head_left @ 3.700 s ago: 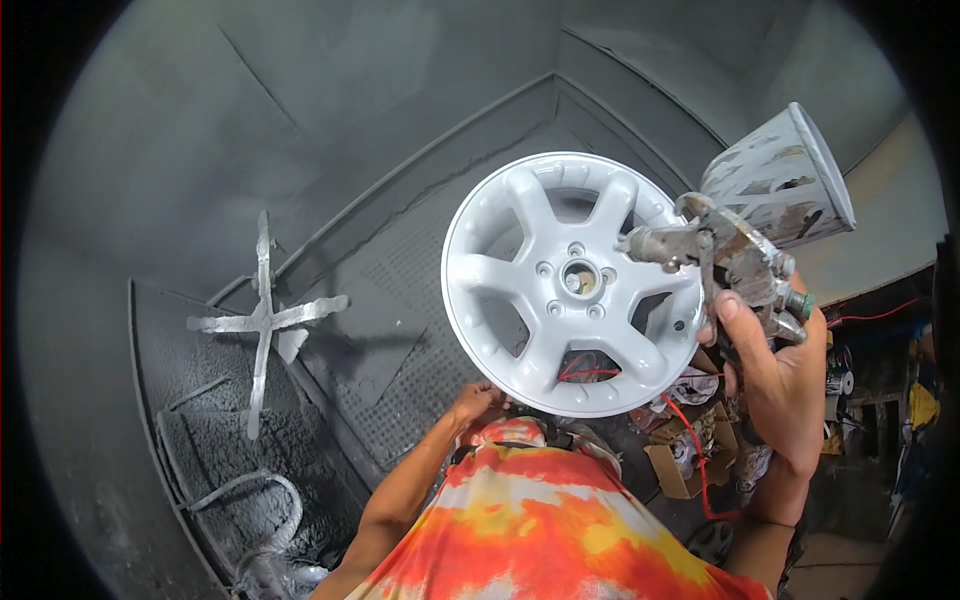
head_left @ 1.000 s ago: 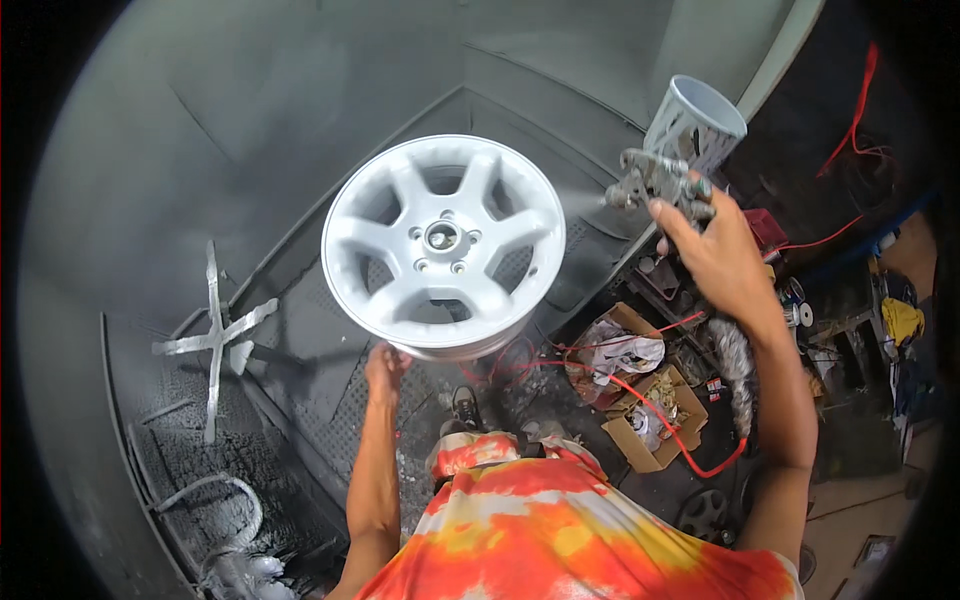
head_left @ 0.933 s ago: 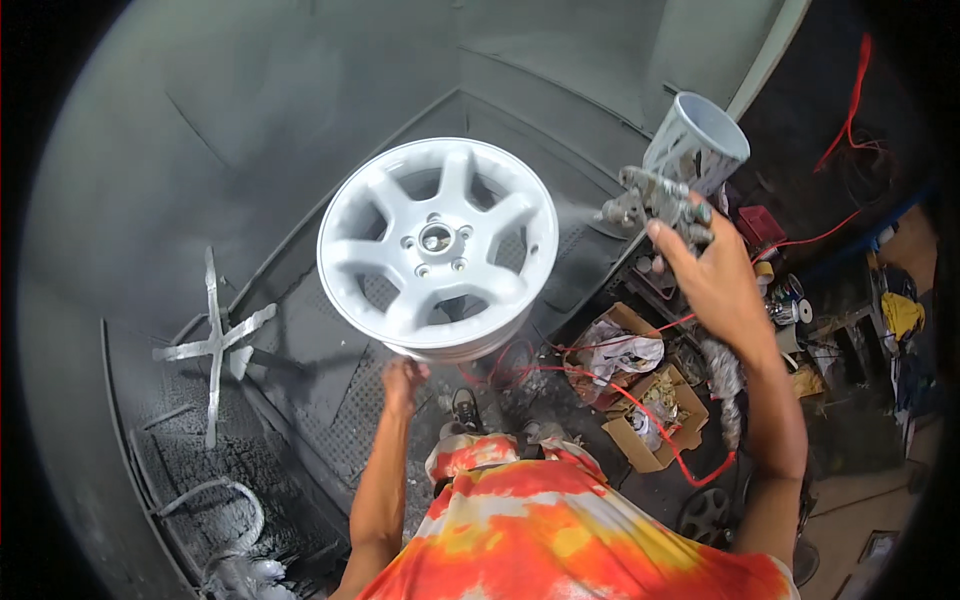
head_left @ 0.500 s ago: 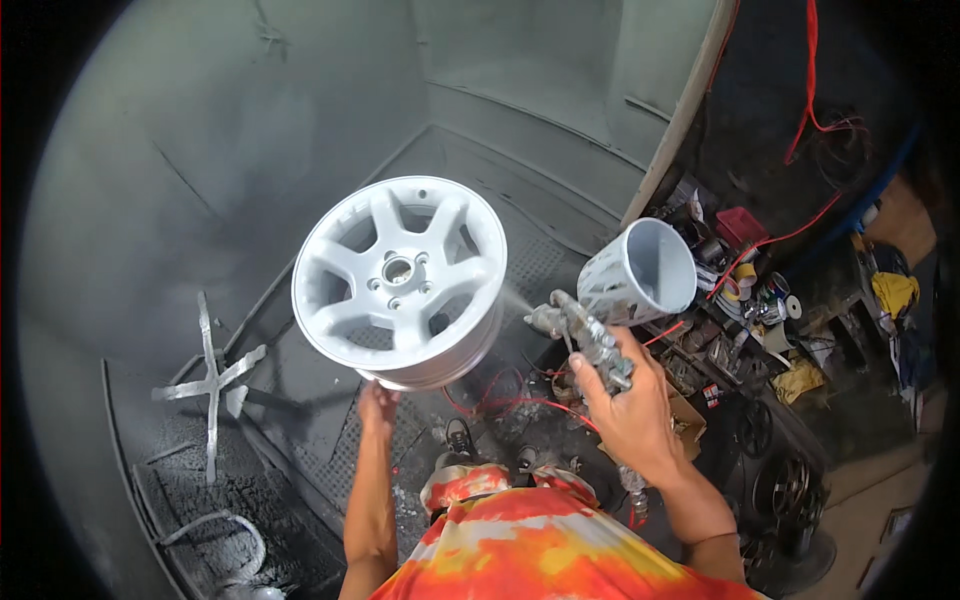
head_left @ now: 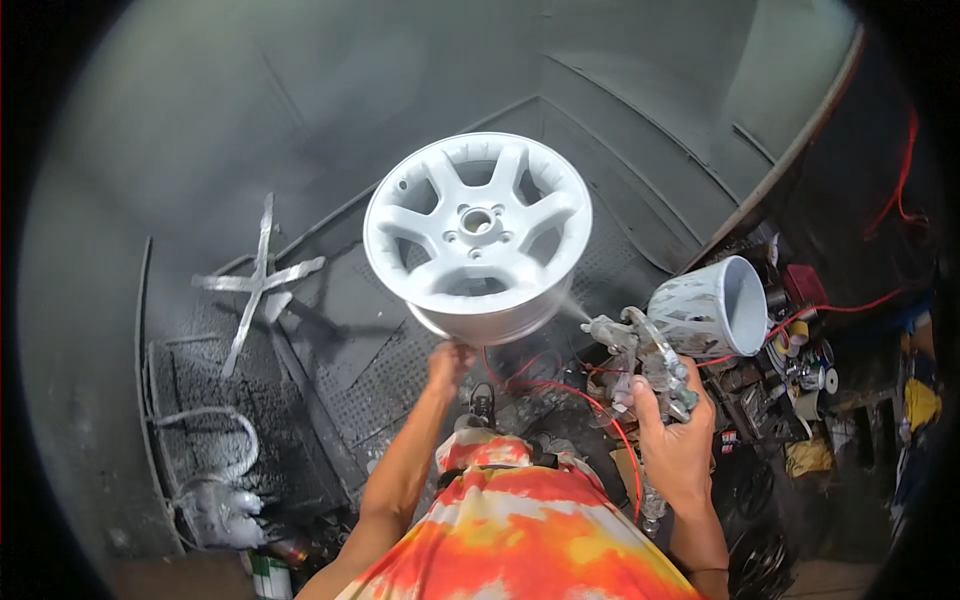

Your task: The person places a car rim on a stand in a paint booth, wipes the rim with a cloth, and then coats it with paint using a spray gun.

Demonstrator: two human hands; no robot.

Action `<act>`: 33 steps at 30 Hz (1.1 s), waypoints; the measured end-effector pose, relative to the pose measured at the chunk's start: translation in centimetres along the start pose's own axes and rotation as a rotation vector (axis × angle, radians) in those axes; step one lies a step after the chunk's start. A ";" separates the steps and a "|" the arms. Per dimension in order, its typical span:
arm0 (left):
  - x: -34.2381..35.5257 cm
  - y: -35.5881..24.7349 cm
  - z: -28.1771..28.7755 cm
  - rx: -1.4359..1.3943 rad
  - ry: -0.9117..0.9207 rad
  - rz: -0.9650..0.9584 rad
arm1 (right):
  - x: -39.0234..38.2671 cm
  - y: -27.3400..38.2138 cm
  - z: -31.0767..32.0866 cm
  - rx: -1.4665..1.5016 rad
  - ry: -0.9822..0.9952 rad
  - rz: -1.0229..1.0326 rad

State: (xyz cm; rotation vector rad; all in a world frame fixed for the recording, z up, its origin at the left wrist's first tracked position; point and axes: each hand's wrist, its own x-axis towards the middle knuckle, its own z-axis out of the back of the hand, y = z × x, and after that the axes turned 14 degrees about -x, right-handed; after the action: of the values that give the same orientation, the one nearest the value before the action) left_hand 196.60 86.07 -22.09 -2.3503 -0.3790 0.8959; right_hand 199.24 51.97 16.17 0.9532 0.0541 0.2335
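Note:
A white-coated alloy wheel rim (head_left: 478, 270) is raised in front of me, face up and slightly tilted. Beneath its near edge is my left hand (head_left: 450, 362), fingers curled; what they grip is hidden under the rim. My right hand (head_left: 675, 430) is wrapped round a paint-crusted spray gun (head_left: 640, 350), whose nozzle points at the rim's lower right side. A pale mist leaves the nozzle toward the rim. The gun's large open cup (head_left: 690, 310), white with grey smears, tilts to the right above my hand.
On the left stands a silver-coated cross-shaped stand (head_left: 260, 285). Grey booth walls (head_left: 330, 90) rise behind the rim. A red hose (head_left: 560, 385) runs near my feet. Cluttered tapes, cans and a yellow cloth (head_left: 921, 405) lie at right.
The rim has turned counterclockwise, its valve hole moving from the top to the upper left. The view has shifted; rim, gun and cup sit farther right in it. Mist still leaves the nozzle.

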 end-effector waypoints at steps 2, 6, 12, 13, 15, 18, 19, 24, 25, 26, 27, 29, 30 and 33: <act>-2.5 3.2 -2.8 0.116 0.097 0.102 | 0.0 0.2 0.5 0.015 0.026 -0.019; -6.7 6.8 -4.6 0.274 0.099 0.296 | -0.3 0.6 1.1 -0.036 0.079 -0.009; -8.6 11.7 3.2 0.502 0.129 0.437 | -0.2 2.4 0.9 0.000 0.228 0.089; -8.8 11.8 4.1 0.436 0.084 0.503 | -0.2 2.9 0.6 -0.003 0.245 0.102; -10.3 10.6 1.7 0.462 0.003 0.443 | 0.3 3.5 0.3 0.066 0.285 0.016; -10.0 9.4 2.9 0.148 0.025 0.447 | 1.0 5.2 0.0 0.134 0.367 0.003; -9.6 9.0 2.4 0.083 -0.006 0.383 | 1.5 5.7 -0.2 0.135 0.388 0.024; -4.7 4.9 1.1 -0.103 -0.084 0.196 | 4.4 6.5 -1.8 0.073 0.251 0.043; -3.5 4.0 0.9 -0.172 -0.070 0.167 | 5.2 7.6 -2.1 0.067 0.270 0.048; -2.7 3.1 1.2 -0.245 -0.065 0.134 | 6.2 5.3 -2.5 0.022 0.150 0.091; -1.9 2.1 1.2 -0.269 -0.086 0.138 | 6.7 8.0 -2.5 0.055 0.275 -0.004; -1.6 0.3 1.0 -0.368 0.076 0.079 | 8.4 8.3 -3.4 0.052 0.320 0.063; -1.6 -0.2 0.7 -0.389 0.050 0.060 | 9.2 8.7 -3.9 0.048 0.331 0.064; -0.4 -0.3 0.2 -0.359 0.110 0.103 | 10.6 9.5 -5.5 -0.052 0.268 0.125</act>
State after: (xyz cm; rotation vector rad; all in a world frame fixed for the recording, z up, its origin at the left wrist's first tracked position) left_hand 196.15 86.23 -21.78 -2.7566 -0.4038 0.7931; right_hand 207.10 64.00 21.30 0.8698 0.2337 0.4750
